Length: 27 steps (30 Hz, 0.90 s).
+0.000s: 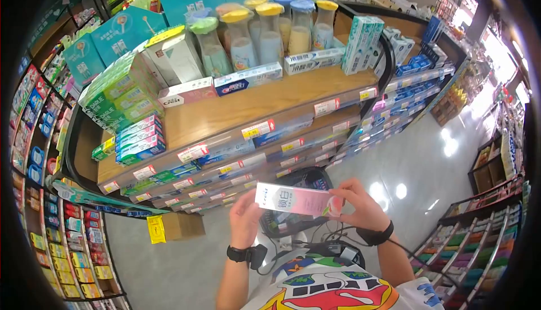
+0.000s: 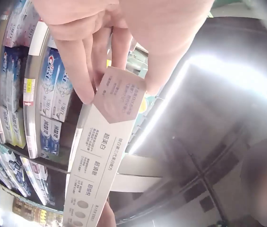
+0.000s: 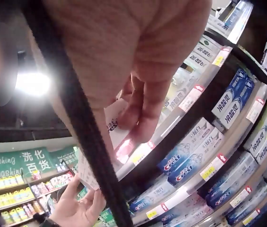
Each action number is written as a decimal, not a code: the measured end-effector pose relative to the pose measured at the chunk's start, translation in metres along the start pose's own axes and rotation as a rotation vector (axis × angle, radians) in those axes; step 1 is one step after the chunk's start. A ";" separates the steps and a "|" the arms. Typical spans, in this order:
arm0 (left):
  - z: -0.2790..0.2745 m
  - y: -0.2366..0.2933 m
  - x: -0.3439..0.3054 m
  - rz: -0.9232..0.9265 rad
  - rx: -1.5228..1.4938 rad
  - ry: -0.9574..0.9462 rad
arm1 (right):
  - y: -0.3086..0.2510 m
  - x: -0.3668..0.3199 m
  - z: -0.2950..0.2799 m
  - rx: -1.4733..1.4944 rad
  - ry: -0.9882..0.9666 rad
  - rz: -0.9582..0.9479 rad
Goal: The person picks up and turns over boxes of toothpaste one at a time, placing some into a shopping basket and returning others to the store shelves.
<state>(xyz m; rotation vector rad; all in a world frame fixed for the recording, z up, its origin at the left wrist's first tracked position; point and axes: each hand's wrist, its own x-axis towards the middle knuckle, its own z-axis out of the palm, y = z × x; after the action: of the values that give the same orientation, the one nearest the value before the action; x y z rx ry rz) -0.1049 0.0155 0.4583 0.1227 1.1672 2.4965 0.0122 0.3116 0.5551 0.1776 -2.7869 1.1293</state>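
Note:
A pink and white Crest toothpaste box (image 1: 298,199) is held level between both hands in front of the body. My left hand (image 1: 245,215) pinches its white end, and my right hand (image 1: 360,207) grips the pink end with the peach picture. In the left wrist view, the left hand (image 2: 119,33) has fingers and thumb on either side of the box (image 2: 106,137), whose printed back panel shows. From the right wrist, a dark strap crosses the view and covers part of the box (image 3: 87,174); the right hand (image 3: 143,61) hides more of it.
A wooden-topped shelf (image 1: 225,116) ahead carries toothpaste boxes, lidded pitchers (image 1: 242,39) and a green Darlie stack (image 1: 121,93). Below the hands sits a black basket (image 1: 276,231). A cardboard box (image 1: 186,226) stands on the floor to the left. Cables hang by the right wrist.

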 end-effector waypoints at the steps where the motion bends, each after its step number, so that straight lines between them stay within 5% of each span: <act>1: 0.003 0.000 0.000 0.010 0.025 0.002 | 0.001 -0.004 0.002 -0.005 0.025 -0.025; 8: 0.030 -0.004 -0.018 -0.007 0.065 0.021 | 0.003 -0.027 0.000 0.122 0.145 0.060; 19: 0.021 -0.012 -0.053 -0.022 0.008 0.044 | 0.021 -0.035 0.008 0.262 0.244 -0.194; 27: 0.028 -0.002 -0.066 -0.012 0.196 -0.009 | 0.042 -0.042 0.020 0.694 0.179 -0.037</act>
<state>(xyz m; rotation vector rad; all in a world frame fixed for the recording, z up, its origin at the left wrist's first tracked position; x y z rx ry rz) -0.0361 0.0124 0.4806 0.1787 1.4030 2.3633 0.0454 0.3298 0.5052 0.1768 -2.1256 1.9424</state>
